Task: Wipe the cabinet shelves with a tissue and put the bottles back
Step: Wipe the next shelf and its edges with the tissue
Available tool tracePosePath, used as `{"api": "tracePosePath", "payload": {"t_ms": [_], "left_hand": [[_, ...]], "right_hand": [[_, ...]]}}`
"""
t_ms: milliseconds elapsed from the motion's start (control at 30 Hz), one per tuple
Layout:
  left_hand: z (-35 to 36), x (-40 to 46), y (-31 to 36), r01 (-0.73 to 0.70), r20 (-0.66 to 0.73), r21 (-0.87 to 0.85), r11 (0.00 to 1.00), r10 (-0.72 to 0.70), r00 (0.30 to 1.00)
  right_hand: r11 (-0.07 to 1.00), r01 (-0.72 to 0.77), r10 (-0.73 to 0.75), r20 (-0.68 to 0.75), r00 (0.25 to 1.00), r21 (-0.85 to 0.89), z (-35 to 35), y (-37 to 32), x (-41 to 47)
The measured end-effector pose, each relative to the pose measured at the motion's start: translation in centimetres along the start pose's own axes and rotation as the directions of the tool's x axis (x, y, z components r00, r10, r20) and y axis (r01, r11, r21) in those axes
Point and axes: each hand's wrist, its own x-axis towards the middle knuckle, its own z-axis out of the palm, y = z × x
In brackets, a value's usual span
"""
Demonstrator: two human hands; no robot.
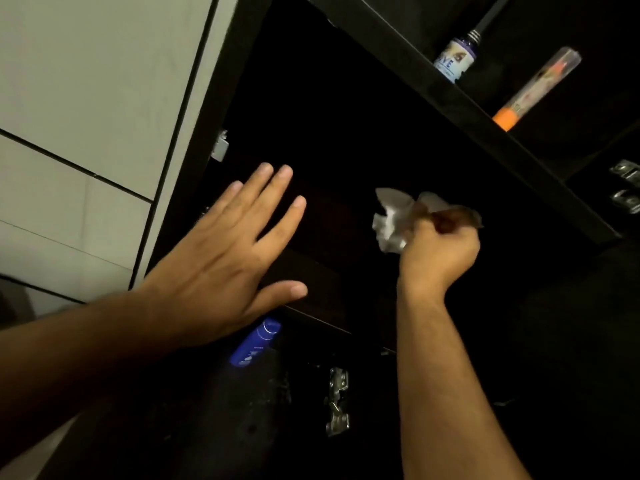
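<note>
While the right hand (438,252) grips a crumpled tissue (394,220) at centre frame and the left hand (221,258) lies flat and empty, wiping seems underway, so next comes sweeping the dark shelf (311,282).

Right hand (440,251) clutching crumpled tissue (394,220) inside dark cabinet (467,109), left hand (221,268) flat, fingers spread

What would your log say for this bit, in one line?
step: wiping shelf | right hand: grips tissue | left hand: open, flat | blue bottle: below
</note>
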Motion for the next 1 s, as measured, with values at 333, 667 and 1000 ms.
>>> {"api": "tracePosePath", "payload": {"t_ms": [333, 667, 1000], "left_hand": [[0.0, 2.5, 0.5, -0.056, -0.092, 0.038, 0.998, 0.06, 0.994], [2.1, 2.5, -0.2, -0.101, -0.074, 0.017, 0.995, 0.102, 0.992], [4.2, 2.7, 1.6, -0.125, -0.052, -0.054, 0.991, 0.122, 0.991]], "right_hand": [[0.718, 0.677, -0.525, 0.513, 0.679, -0.162, 1.9, -1.6, -2.9], [0.987, 0.126, -0.113, -0.128, 0.985, 0.098, -1.0, -3.8, 2.9], [0.708, 0.61, -0.575, 0.211, 0.79, -0.356, 0.3, -4.5, -0.6]]}}
